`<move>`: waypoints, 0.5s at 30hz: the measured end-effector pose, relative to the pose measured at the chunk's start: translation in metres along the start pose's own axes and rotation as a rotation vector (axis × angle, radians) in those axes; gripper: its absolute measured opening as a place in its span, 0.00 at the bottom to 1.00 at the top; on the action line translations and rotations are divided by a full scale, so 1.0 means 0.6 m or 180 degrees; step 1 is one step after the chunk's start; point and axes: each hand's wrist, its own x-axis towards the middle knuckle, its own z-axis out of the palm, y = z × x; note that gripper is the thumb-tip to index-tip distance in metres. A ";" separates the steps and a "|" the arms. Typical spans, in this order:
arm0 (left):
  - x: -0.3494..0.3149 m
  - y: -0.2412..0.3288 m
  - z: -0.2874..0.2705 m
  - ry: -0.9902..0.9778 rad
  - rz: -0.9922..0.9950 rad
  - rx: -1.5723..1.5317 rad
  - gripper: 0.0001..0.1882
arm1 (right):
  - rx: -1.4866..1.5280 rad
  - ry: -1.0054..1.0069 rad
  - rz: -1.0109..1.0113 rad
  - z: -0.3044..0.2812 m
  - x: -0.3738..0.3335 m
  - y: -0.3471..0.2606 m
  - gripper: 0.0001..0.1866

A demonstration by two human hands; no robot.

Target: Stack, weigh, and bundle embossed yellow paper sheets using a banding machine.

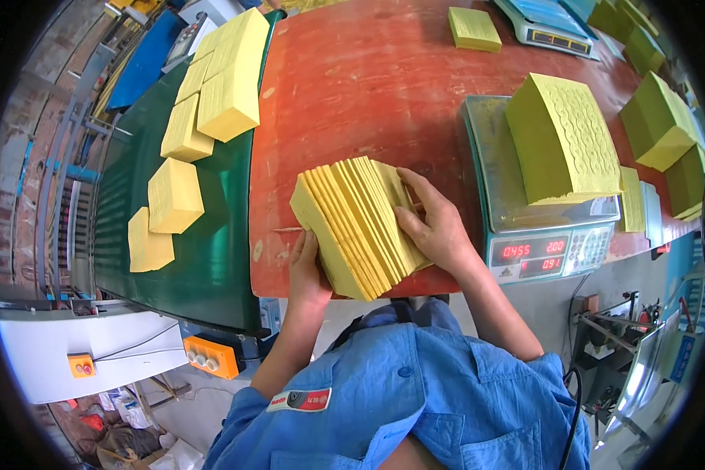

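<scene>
Between my hands, near the front edge of the red table (352, 94), is a thick stack of yellow embossed paper sheets (359, 227), its edges fanned apart into several sections. My left hand (309, 276) grips the stack's lower left side, its fingers partly hidden behind the paper. On the right side, my right hand (440, 223) is closed around the stack's edge, with the thumb bent against the sheets. To the right stands a digital scale (529, 254) with lit red digits. Another yellow paper stack (568, 141) with a raised wavy pattern rests on its pan.
Left of the table runs a green conveyor belt (219, 219) carrying several yellow paper blocks (229, 98). A thin yellow stack (475, 29) and a second scale (552, 27) sit at the far side. More yellow stacks (659, 121) line the right edge. An orange button box (211, 357) hangs below the belt.
</scene>
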 end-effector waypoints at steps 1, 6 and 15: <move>0.000 0.000 0.003 -0.0002 -0.0004 0.0003 0.19 | 0.0046 -0.0053 -0.0029 -0.001 0.000 0.000 0.29; 0.000 -0.004 0.000 0.0215 -0.0051 0.0399 0.18 | 0.0209 -0.0097 0.0182 0.001 -0.002 -0.011 0.30; 0.000 0.010 0.008 0.0120 -0.0116 0.0741 0.20 | 0.1535 0.0013 0.1004 -0.001 -0.005 0.024 0.31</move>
